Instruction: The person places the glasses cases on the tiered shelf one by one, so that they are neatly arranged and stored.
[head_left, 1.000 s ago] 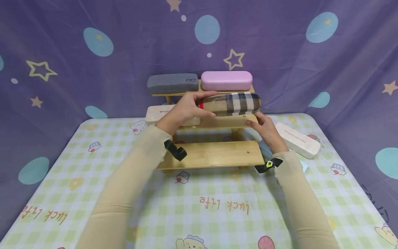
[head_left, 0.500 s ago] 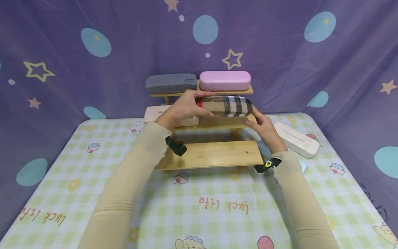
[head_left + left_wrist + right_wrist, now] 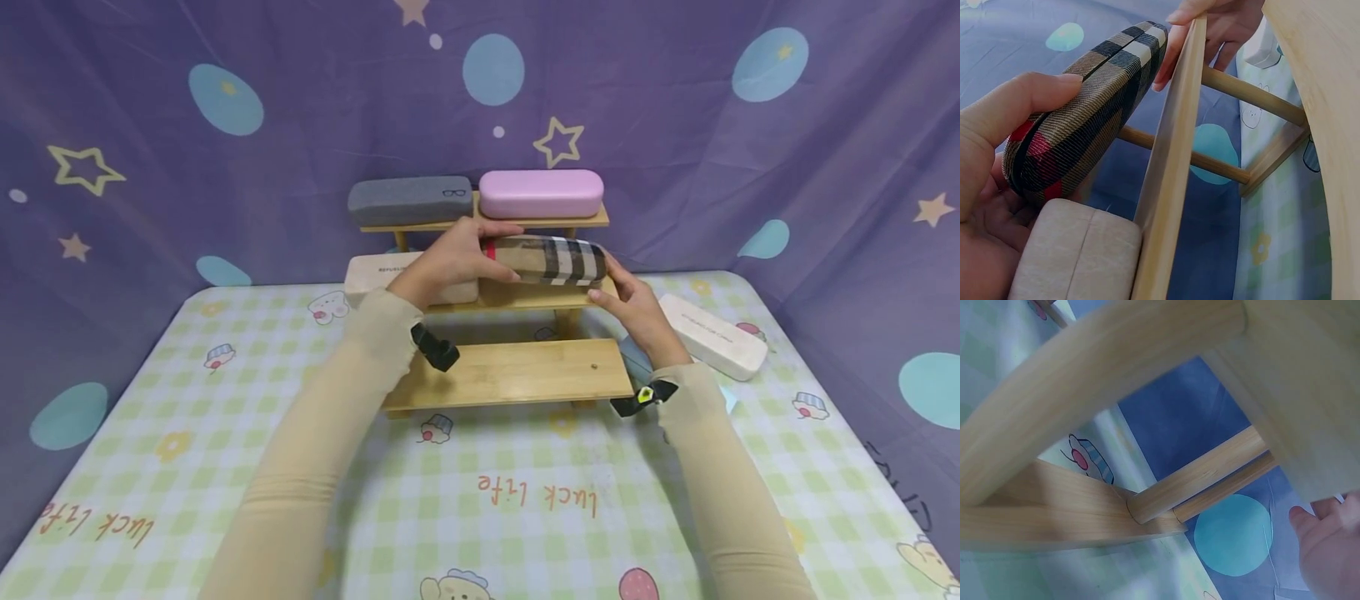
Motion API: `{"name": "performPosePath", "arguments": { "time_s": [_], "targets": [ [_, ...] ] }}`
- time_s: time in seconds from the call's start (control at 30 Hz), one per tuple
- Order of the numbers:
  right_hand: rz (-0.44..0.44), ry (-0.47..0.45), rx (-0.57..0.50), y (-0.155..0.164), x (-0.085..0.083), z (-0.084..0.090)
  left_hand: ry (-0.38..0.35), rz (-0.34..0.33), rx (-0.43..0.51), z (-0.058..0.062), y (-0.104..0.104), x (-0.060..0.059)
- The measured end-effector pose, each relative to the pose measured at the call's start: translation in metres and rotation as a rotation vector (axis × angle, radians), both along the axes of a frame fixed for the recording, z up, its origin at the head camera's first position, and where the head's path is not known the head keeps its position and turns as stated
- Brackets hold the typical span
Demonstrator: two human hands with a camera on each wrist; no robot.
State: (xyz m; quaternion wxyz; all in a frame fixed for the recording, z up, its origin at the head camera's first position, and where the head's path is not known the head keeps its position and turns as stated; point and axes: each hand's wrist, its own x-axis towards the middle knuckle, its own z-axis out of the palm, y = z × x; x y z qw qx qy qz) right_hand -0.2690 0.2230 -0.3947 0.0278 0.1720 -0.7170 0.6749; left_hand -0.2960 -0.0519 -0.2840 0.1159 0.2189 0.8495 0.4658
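My left hand (image 3: 455,260) grips the red-striped left end of a plaid glasses case (image 3: 558,260), thumb on one side and fingers on the other. In the left wrist view the plaid case (image 3: 1094,112) is tilted close over the middle shelf (image 3: 1175,169) of a wooden rack. Beside it on that shelf sits a cream glasses case (image 3: 1075,250), partly hidden by my left hand in the head view. My right hand (image 3: 637,312) is at the shelf's right end, thumb and fingers on either side of the board, with fingertips right at the plaid case's far end.
On the top shelf stand a grey glasses case (image 3: 410,200) and a pink one (image 3: 542,194). The bottom shelf (image 3: 517,372) is bare. Right of the rack, a white case (image 3: 712,336) and a partly hidden blue item (image 3: 636,358) lie on the checked tablecloth (image 3: 465,533).
The plaid case has come down and slightly left toward the middle shelf, its right end dropping most. My left hand still holds it; my right hand has stayed nearly in place.
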Motion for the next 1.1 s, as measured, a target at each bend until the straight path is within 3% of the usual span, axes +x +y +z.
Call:
{"name": "performPosePath", "arguments": {
  "time_s": [0.37,0.93,1.1],
  "targets": [
    [-0.008,0.003,0.028,0.001,-0.001,0.0,-0.018,-0.048,0.043,-0.001,0.007,-0.003],
    [-0.003,-0.007,-0.02,-0.001,-0.001,0.001,0.118,-0.218,-0.295,0.003,0.011,-0.006],
    [0.003,-0.01,-0.013,-0.002,0.0,0.001,0.023,-0.203,-0.204,0.002,0.01,-0.006]
  ]
}}
